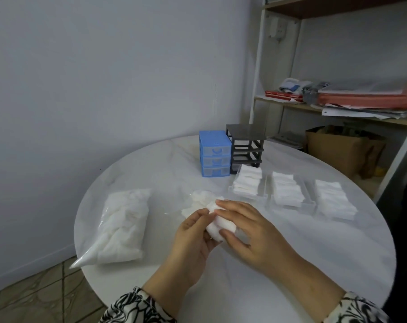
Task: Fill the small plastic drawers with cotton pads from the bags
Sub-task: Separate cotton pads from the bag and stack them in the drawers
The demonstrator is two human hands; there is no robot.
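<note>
A round white marble-look table [221, 287] stands beside a pale wall [104, 78]. Above it, left hand [193, 243] and right hand [246, 229] together grip a small stack of white cotton pads [215, 223].

The stack of cotton pads [217, 226] is half hidden — the right hand [251, 231] lies over its top, the left hand [195, 238] covers its near end. Both patterned sleeves [137, 308] run off the bottom edge. The blue drawer unit's [214, 153] contents are too dim to tell (frosted fronts). The shelf [337, 108] is cut off at right.
</note>
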